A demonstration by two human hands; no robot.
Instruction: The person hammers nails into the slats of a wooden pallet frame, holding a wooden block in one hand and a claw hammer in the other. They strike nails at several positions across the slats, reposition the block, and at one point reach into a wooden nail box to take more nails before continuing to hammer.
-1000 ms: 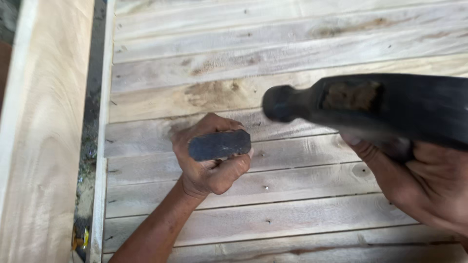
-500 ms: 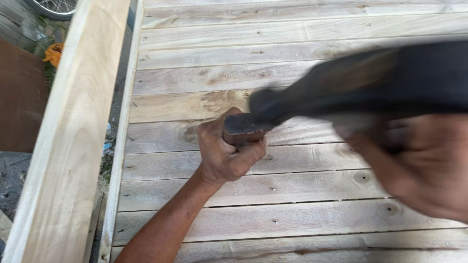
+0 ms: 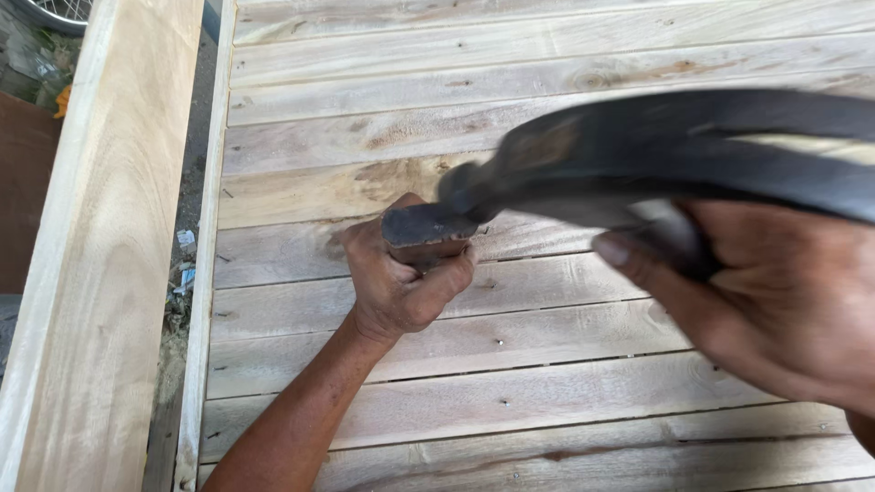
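My left hand (image 3: 396,278) is fisted around a short tool with a dark flat metal head (image 3: 427,226), held upright against the wooden slats (image 3: 510,342). My right hand (image 3: 775,296) grips a black hammer (image 3: 674,150), blurred by motion. The hammer's head touches, or nearly touches, the dark top of the tool in my left fist. The tool's lower end is hidden inside my fist.
The slats are pale planks running left to right, with small nail heads and knots. A thick wooden beam (image 3: 100,264) runs along the left side. Between the beam and the slats a narrow gap (image 3: 187,237) shows ground and litter. A wheel rim (image 3: 55,11) shows at the top left.
The hammer has swung down and leftward from raised on the right onto the tool's head. My left fist has stayed on the tool. The view has shifted, showing more of the beam.
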